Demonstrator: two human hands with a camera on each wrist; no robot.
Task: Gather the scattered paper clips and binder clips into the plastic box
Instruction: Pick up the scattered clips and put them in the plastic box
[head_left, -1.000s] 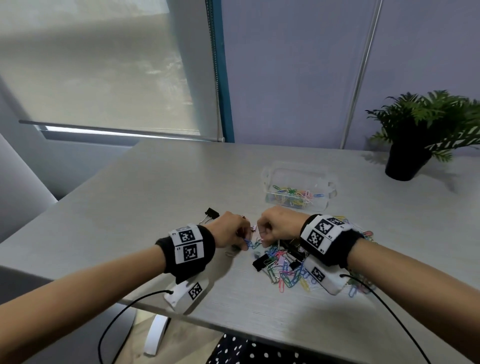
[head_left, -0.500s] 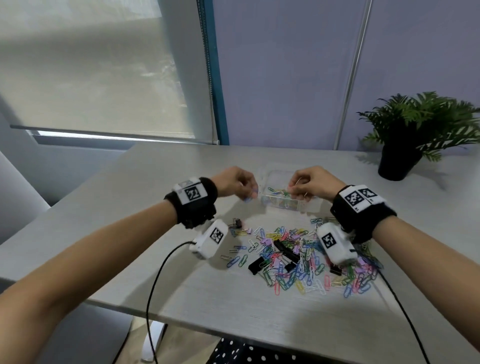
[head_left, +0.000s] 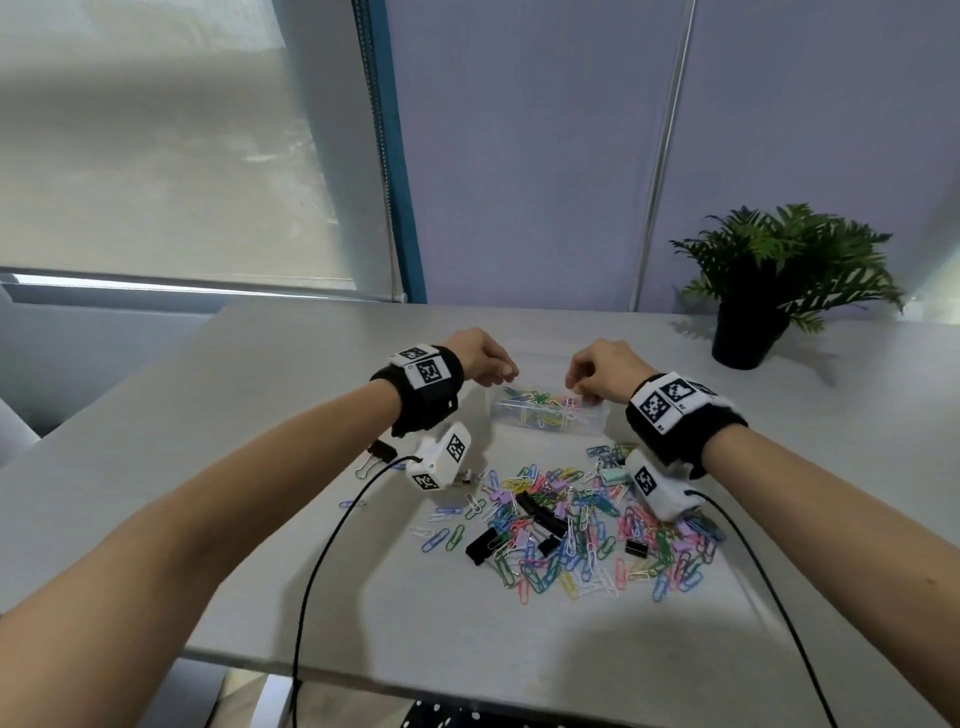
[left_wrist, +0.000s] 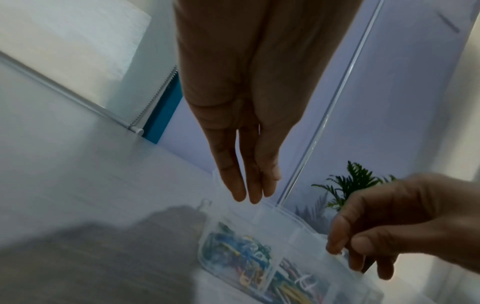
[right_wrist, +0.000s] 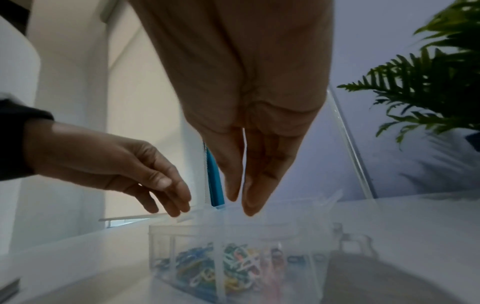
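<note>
A clear plastic box (head_left: 597, 415) with dividers stands mid-table and holds coloured paper clips (right_wrist: 233, 263). My left hand (head_left: 506, 376) hovers over its left end, fingers straight and pointing down (left_wrist: 249, 195), holding nothing. Over the right end is my right hand (head_left: 576, 387), fingers together and pointing down (right_wrist: 242, 203), with nothing seen between them. Nearer me lies the scattered pile of paper clips (head_left: 571, 525), with black binder clips (head_left: 480, 545) and a mint binder clip (head_left: 615, 475) among them. One black binder clip (head_left: 382, 452) lies apart on the left.
A potted plant (head_left: 753, 322) stands at the back right of the grey table (head_left: 260, 467). Black cables (head_left: 322, 561) trail from both wrist cameras over the table's near edge. A window blind and wall lie behind the table.
Both hands rose from the clip pile and moved forward to the box. Their curled fingers, closed in a pinch half a second ago, now hang straight over the box.
</note>
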